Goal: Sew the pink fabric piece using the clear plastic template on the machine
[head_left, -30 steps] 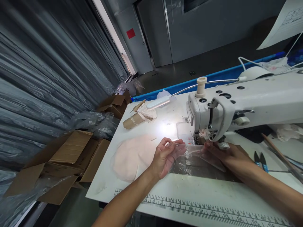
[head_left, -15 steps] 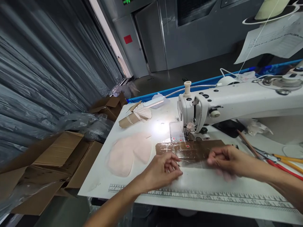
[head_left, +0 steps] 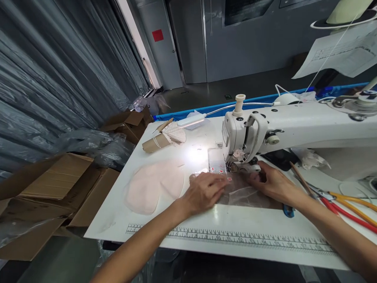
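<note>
Pressing flat on the clear plastic sheet (head_left: 244,194), your left hand (head_left: 206,192) lay palm down with its fingers stretched toward 1 o'clock; it was spread open and gripped nothing, only weighing on the sheet's left edge. Your right hand (head_left: 272,184) rested on the same sheet at 3 o'clock from the left one, with its fingers bent toward the presser foot (head_left: 235,165). I could not tell whether they pinched the plastic or merely touched it. The sheet itself lay on the white table (head_left: 165,220), between your two hands, with its far edge at the foot of the sewing machine (head_left: 294,125), which stood at 12 o'clock from your hands and ran off toward 3 o'clock. At 9 o'clock from your left hand, just beside it, lay a pile of pale pink fabric pieces (head_left: 150,186). Farther off at 11 o'clock were a cardboard roll (head_left: 153,143) and a small white lamp (head_left: 191,120) on a bendable neck, lit over the needle area. A printed ruler (head_left: 235,239) ran along the table's near edge at 6 o'clock. A blue-handled tool (head_left: 288,211) showed just under your right wrist, and red and yellow tools (head_left: 347,204) lay at 3 o'clock, well apart from the sheet. Open cardboard boxes (head_left: 59,184) sat beyond the table at 9 o'clock.
</note>
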The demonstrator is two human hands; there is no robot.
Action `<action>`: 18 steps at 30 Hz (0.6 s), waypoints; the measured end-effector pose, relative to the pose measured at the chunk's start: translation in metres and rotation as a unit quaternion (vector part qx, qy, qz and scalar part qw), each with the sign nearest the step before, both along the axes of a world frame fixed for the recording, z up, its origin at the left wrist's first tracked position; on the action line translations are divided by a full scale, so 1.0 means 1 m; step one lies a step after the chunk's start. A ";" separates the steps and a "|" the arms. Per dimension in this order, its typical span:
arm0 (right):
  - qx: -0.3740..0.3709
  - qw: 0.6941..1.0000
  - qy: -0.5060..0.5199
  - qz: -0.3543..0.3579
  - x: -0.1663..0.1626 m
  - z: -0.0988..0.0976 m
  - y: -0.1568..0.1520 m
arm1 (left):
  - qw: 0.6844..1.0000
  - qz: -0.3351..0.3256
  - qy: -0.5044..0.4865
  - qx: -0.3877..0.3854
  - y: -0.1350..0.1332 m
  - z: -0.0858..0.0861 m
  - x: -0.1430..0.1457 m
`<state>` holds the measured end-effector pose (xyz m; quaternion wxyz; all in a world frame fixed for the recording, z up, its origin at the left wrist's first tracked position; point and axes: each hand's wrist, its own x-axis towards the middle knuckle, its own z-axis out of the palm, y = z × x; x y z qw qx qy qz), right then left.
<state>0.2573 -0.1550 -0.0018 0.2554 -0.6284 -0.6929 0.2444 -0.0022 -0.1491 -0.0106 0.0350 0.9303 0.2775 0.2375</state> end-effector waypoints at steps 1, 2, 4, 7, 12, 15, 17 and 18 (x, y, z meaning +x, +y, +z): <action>0.005 1.000 0.008 0.001 -0.001 0.000 -0.001 | 0.999 -0.047 0.025 -0.010 -0.003 0.001 0.003; 0.011 1.000 0.014 -0.005 -0.002 -0.001 -0.001 | 0.994 -0.089 0.054 -0.021 -0.007 0.001 0.006; 0.022 0.999 0.019 -0.027 -0.004 -0.003 -0.002 | 0.984 -0.138 0.103 -0.042 -0.014 0.002 0.011; 0.024 0.999 0.005 -0.038 -0.005 -0.008 -0.005 | 0.980 -0.141 0.121 -0.077 -0.020 0.001 0.013; 0.045 0.999 0.003 -0.031 -0.007 -0.009 -0.020 | 0.976 -0.137 -0.006 -0.168 -0.009 0.008 0.005; 0.057 0.997 0.034 -0.032 -0.018 -0.005 -0.030 | 0.946 -0.036 -0.147 -0.285 0.000 0.023 -0.006; 0.047 0.996 0.067 -0.026 -0.031 -0.003 -0.032 | 0.895 0.032 -0.218 -0.388 0.004 0.033 -0.015; 0.037 0.995 0.087 -0.022 -0.040 -0.001 -0.032 | 0.865 0.051 -0.240 -0.437 0.006 0.037 -0.019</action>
